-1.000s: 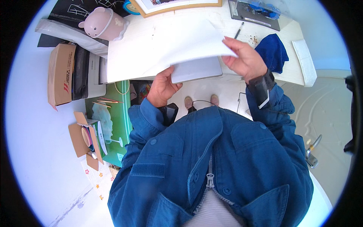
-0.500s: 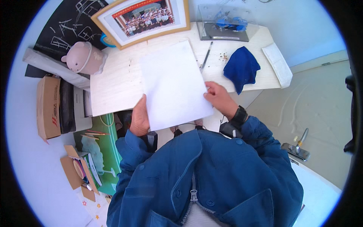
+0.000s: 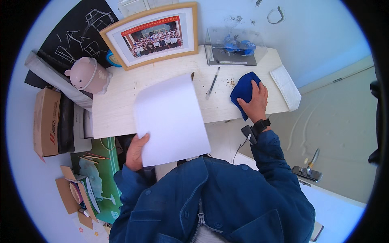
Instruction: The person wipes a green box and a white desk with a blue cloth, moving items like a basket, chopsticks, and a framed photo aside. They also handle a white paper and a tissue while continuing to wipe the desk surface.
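Observation:
A large white sheet of paper [image 3: 172, 121], perhaps a thin stack, rests partly on the desk and juts over its front edge. My left hand [image 3: 137, 152] grips its lower left edge, thumb on top. On the right side of the desk my right hand [image 3: 257, 102] lies over a dark blue cloth [image 3: 244, 85], fingers curled onto it and thumb at its left side. The palm hides part of the cloth. Left of the cloth are small brown crumbs [image 3: 231, 82] and a pen [image 3: 213, 83].
A framed group photo [image 3: 154, 38] and a clear display box [image 3: 233, 48] with blue models stand at the back of the white desk [image 3: 115, 117]. A pink animal-shaped bin [image 3: 87, 75] sits at the left, a folded white cloth [image 3: 286, 87] at the right edge. Cardboard boxes [image 3: 46, 121] stand lower left.
My right hand has let go of the paper and moved right onto the blue cloth. The paper, still in my left hand, has shifted down and left in view.

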Demonstrator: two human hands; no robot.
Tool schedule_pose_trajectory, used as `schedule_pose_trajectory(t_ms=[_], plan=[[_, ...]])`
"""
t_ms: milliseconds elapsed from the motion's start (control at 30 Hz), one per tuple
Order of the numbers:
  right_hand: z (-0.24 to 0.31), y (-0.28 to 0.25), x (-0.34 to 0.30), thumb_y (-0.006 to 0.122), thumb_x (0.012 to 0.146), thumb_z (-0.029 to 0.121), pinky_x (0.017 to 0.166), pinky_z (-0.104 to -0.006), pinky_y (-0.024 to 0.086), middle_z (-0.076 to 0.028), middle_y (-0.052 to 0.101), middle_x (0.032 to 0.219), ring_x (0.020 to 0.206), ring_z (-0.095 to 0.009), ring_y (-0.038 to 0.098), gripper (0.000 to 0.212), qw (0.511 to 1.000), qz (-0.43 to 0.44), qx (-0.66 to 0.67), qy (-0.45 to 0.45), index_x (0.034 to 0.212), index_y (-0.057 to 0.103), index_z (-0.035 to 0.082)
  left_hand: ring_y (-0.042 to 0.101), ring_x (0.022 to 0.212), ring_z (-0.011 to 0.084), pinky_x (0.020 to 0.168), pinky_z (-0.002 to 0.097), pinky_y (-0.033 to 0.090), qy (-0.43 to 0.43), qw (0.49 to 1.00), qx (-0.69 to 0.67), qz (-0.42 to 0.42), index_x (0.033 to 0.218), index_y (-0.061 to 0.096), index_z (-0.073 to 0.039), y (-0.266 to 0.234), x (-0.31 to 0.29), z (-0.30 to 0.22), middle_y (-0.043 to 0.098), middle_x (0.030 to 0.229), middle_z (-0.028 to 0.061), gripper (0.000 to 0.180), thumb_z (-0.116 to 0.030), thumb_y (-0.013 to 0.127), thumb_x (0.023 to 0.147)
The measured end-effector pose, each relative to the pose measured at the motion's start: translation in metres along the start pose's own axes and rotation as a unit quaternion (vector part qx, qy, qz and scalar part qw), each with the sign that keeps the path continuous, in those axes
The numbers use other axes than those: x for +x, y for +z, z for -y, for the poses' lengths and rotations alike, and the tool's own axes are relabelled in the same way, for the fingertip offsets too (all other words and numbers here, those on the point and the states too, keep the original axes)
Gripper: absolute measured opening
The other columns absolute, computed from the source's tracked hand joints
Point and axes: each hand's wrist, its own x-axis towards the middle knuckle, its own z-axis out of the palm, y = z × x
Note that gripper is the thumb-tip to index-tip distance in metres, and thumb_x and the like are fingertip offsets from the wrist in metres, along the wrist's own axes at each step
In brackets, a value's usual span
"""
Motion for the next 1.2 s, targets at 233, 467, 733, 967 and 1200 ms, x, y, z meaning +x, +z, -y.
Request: schedule_pose_trajectory(t_ms=[233,467,733,967,1200], plan=[[-0.019,0.004,0.016,0.072,0.069,0.013,0.096,-0.0386,0.044,-0.018,0.059,0.117,0.111,-0.036,0.054,0.055,0.986,-0.101,0.122,0.047,0.121,0.055,0.007,0.061,0.109,0.0268,0.096,0.0403,0.05,0.127,0.989,-0.027,-0.069,0.13,0.046,0.0,-0.037,-0.07,-0.035,0.061,0.12,0.015,0.04,-0.017,0.055,0.096],[0.031,-0.046,-0.02,0.058,0.078,0.001,0.08,-0.0274,0.051,-0.011,0.062,0.105,0.088,-0.017,0.061,0.04,0.864,-0.091,0.48,0.122,0.118,0.054,-0.001,0.057,0.112,0.0285,0.096,0.0402,0.049,0.206,0.963,-0.048,-0.168,0.135,0.043,-0.001,-0.117,-0.126,-0.049,0.057,0.125,0.015,0.047,-0.013,0.059,0.093],[0.17,-0.003,-0.031,0.061,0.079,0.008,0.084,-0.0331,0.051,-0.017,0.06,0.112,0.098,-0.027,0.06,0.047,0.872,0.028,0.489,0.023,0.124,0.051,0.002,0.06,0.109,0.0282,0.096,0.0392,0.049,0.231,0.952,-0.061,-0.191,0.133,0.044,0.002,-0.145,-0.156,-0.059,0.059,0.122,0.017,0.047,-0.014,0.06,0.092],[0.271,0.113,-0.024,0.066,0.079,0.021,0.106,-0.0471,0.03,-0.026,0.047,0.129,0.124,-0.041,0.039,0.064,0.996,-0.013,0.033,-0.082,0.134,0.04,0.004,0.064,0.103,0.0288,0.091,0.0394,0.053,0.253,0.942,-0.067,-0.209,0.129,0.047,0.003,-0.171,-0.17,-0.067,0.062,0.118,0.0192,0.044,-0.016,0.062,0.092],[0.364,0.141,-0.013,0.073,0.072,0.032,0.092,-0.0472,0.044,-0.017,0.058,0.113,0.108,-0.039,0.052,0.064,0.967,0.086,0.064,-0.232,0.126,0.05,0.006,0.064,0.102,0.0259,0.092,0.0369,0.052,0.243,0.936,-0.057,-0.25,0.129,0.047,0.002,-0.2,-0.182,-0.068,0.063,0.116,0.0154,0.044,-0.013,0.063,0.091]])
